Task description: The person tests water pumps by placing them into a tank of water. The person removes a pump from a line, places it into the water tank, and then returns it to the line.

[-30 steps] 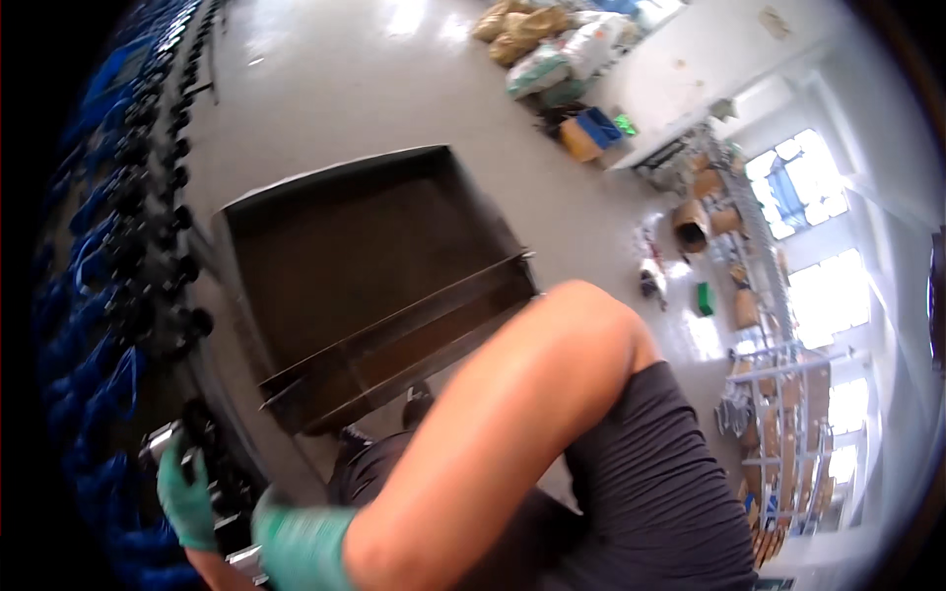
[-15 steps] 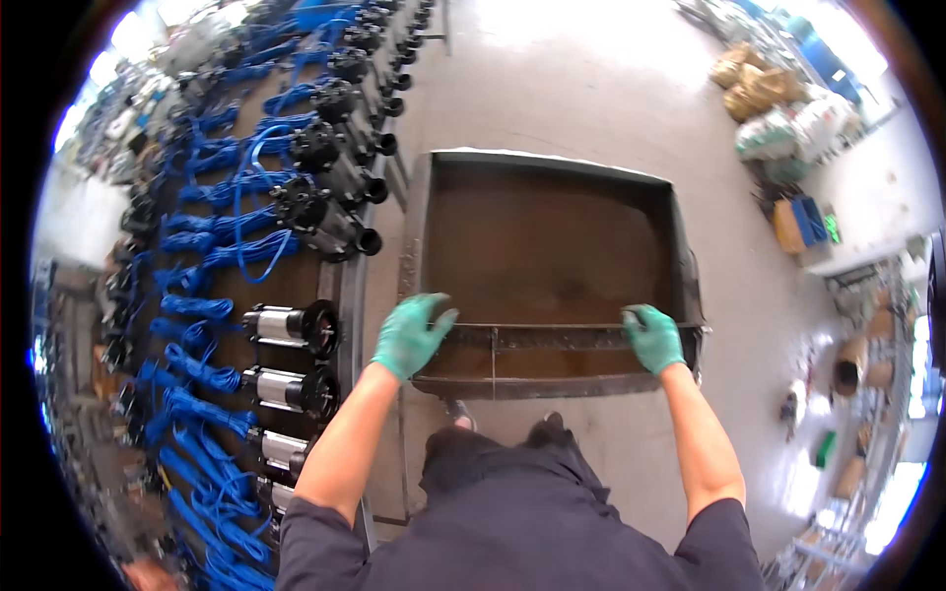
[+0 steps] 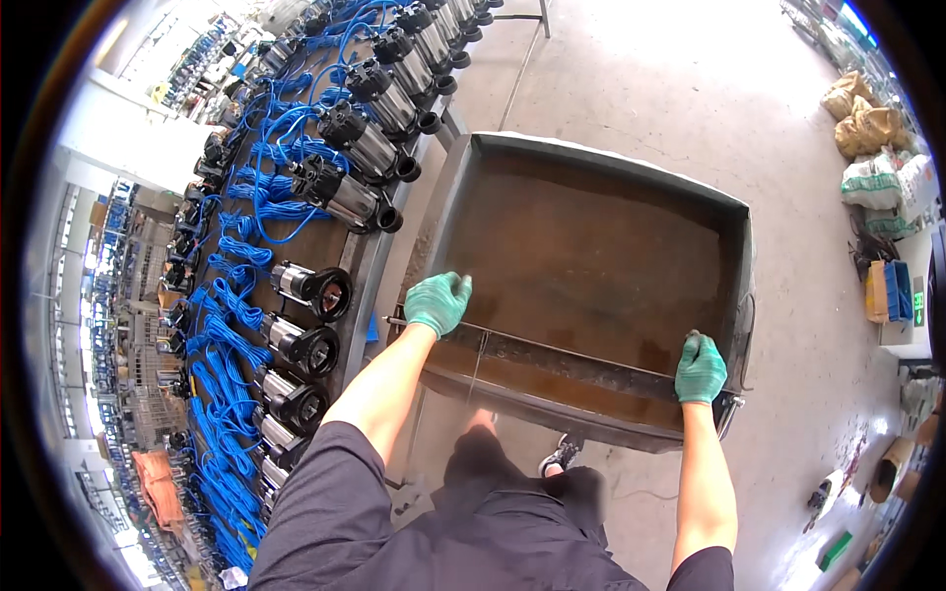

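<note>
With green-gloved left hand (image 3: 437, 303) and green-gloved right hand (image 3: 701, 370) clamped near opposite ends, probably for balance, held a dark metal bar (image 3: 581, 355) crossing the near part of a rectangular grey metal tank (image 3: 611, 169).

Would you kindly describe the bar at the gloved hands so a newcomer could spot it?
Right of the bench with blue cables stands a big dark tank. The bar spans its near end, by the left hand and right hand. Unlike the rim, it crosses the inside.

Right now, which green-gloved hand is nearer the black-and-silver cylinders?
The left hand; the right hand is near the far end of the dark metal bar.
</note>
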A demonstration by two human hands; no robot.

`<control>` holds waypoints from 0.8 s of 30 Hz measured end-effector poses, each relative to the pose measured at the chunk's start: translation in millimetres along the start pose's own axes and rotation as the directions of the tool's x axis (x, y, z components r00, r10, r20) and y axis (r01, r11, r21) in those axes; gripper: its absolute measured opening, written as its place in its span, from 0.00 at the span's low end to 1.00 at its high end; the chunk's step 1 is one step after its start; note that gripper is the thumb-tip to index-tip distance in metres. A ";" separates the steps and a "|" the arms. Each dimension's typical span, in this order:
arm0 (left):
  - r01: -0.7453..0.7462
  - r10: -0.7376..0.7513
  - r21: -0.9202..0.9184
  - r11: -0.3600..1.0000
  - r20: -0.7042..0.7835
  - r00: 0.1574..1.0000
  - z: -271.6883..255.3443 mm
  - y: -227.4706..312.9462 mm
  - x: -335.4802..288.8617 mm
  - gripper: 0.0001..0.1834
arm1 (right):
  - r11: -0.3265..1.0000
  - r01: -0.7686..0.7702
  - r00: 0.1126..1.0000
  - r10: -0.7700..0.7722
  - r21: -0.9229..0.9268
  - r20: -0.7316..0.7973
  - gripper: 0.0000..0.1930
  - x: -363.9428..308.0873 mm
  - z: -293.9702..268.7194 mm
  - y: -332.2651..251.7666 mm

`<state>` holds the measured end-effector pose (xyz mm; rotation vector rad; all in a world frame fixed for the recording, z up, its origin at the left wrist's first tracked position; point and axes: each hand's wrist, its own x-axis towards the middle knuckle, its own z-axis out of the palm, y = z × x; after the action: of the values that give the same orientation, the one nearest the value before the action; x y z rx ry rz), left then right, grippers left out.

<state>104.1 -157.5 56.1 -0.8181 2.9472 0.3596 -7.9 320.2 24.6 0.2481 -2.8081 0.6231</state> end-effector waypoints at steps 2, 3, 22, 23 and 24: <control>0.008 -0.008 0.014 1.000 0.018 1.000 -1.6 3.6 0.7 0.22 | 0.999 -0.006 1.000 0.007 -0.040 0.023 0.18 3.7 -3.2 -3.1; -0.001 0.001 0.016 1.000 0.007 1.000 0.0 2.2 3.0 0.22 | 0.998 -0.013 0.999 0.015 -0.055 0.042 0.18 6.6 -2.9 -3.6; 0.059 -0.065 0.070 0.996 0.083 0.994 -14.8 44.1 135.7 0.24 | 0.993 -0.041 0.993 0.028 -0.115 -0.115 0.21 130.9 47.9 -12.4; 0.064 -0.072 0.084 0.994 0.102 0.992 -12.0 45.0 145.9 0.25 | 0.989 -0.065 0.995 0.053 -0.136 -0.087 0.22 140.0 50.7 -11.9; 0.063 -0.072 0.085 0.994 0.105 0.992 -10.3 46.6 155.0 0.25 | 0.986 -0.078 0.992 0.062 -0.144 -0.110 0.23 150.8 52.9 -13.8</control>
<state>-52.7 -198.9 56.9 -0.8578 2.8065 0.2684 -159.7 268.3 26.1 0.0852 -2.7543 0.4258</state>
